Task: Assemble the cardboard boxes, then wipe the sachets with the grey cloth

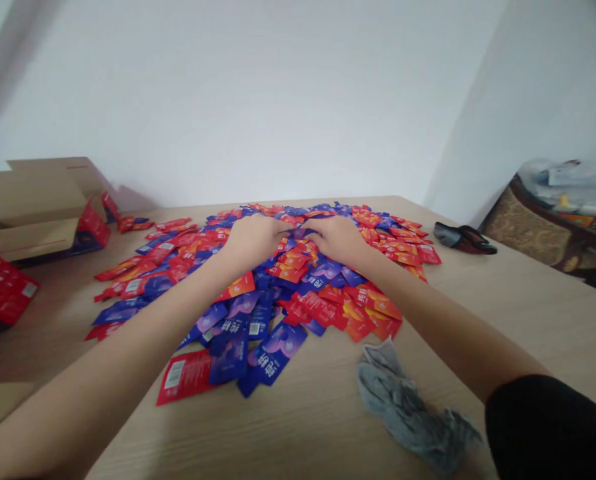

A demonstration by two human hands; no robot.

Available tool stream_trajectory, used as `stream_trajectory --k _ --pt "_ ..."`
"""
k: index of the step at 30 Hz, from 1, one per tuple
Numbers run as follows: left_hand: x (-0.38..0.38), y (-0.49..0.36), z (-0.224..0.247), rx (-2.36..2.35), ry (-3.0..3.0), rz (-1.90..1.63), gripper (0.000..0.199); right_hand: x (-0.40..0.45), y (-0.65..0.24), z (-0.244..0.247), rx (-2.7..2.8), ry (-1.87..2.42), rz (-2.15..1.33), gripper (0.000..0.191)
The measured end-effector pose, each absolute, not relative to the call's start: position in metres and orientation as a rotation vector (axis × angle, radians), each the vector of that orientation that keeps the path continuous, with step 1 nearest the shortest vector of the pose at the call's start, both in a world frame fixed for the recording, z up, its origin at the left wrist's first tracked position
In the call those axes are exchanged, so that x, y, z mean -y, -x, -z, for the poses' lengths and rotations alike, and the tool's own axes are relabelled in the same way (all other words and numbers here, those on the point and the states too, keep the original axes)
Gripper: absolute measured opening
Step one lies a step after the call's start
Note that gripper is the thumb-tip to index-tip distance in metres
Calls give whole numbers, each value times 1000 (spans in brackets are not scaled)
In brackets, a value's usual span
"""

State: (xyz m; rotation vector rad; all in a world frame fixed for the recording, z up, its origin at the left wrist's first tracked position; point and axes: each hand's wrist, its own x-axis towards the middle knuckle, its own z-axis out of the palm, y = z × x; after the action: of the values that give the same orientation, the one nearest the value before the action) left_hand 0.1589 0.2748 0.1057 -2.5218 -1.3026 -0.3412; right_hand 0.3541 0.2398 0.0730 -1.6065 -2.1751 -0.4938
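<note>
Red and blue sachets lay heaped on the wooden surface; left hand and right hand met mid-pile, each grip curled around sachets, probably gathering a bunch.

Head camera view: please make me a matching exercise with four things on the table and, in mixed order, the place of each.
Things:
1. grey cloth
2. cardboard box
3. dark slippers
4. left hand

Places:
A. far left of the table
B. on the packet pile, beside the right hand
C. near edge, by the right forearm
D. far right edge

Pairs: 1-C, 2-A, 3-D, 4-B
</note>
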Motion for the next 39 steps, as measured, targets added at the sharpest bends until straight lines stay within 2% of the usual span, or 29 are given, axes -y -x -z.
stream_trajectory --k 4,8,11,15,19,22,25,28,32,37,39 --pt "-195 -136 -95 1214 2567 241 39 -158 -343 -59 2216 1600 493 32" --pt "-131 -115 -62 953 2771 331 42 -90 -332 -27 2267 1394 368 34" --pt "-97 -99 -24 798 2839 369 41 -50 -319 12 2286 1238 348 36" --pt "-58 -86 42 756 2849 171 35 -9 -299 68 2413 1288 266 37" --pt "-24 -82 86 872 2724 170 38 11 -298 77 2503 1391 19 35" --pt "-6 -79 87 991 2724 217 48 9 -317 59 2441 1387 -80 31" --pt "3 -76 82 979 2760 231 51 1 -345 53 2286 1554 130 32" --pt "1 -74 83 903 2791 175 41 -7 -370 74 2207 1764 184 40" --pt "-5 -71 86 986 2838 110 43 -13 -384 96 2122 1833 65 40" --pt "7 -68 89 1040 2808 133 48 -10 -335 65 1837 1646 -13 36" --pt "15 -68 91 1062 2787 170 50 -4 -295 54 1927 1533 17 37"
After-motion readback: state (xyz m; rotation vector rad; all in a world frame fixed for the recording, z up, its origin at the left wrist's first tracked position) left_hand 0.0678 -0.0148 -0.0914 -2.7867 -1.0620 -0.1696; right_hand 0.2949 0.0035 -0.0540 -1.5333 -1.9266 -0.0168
